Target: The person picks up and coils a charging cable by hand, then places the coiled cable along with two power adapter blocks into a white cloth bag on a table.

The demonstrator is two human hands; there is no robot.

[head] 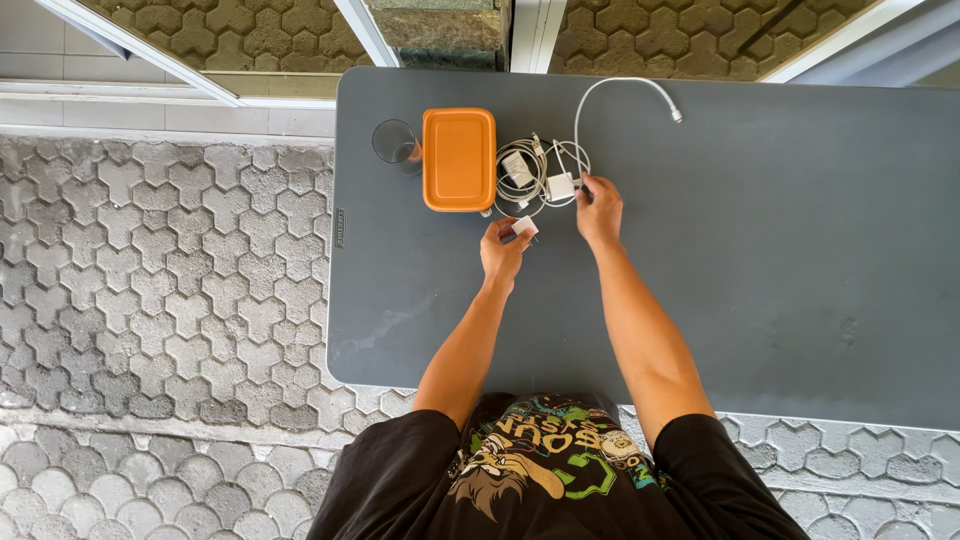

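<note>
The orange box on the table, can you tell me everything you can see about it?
The orange box is a flat rectangle with rounded corners and a raised rim around its top, and it looks like plastic. It lies flat on the grey table, closed as far as one can tell. A clear glass stands right at its left side, and a tangle of white cables lies at its right. Neither hand touches it; the left hand is just below it.
</note>
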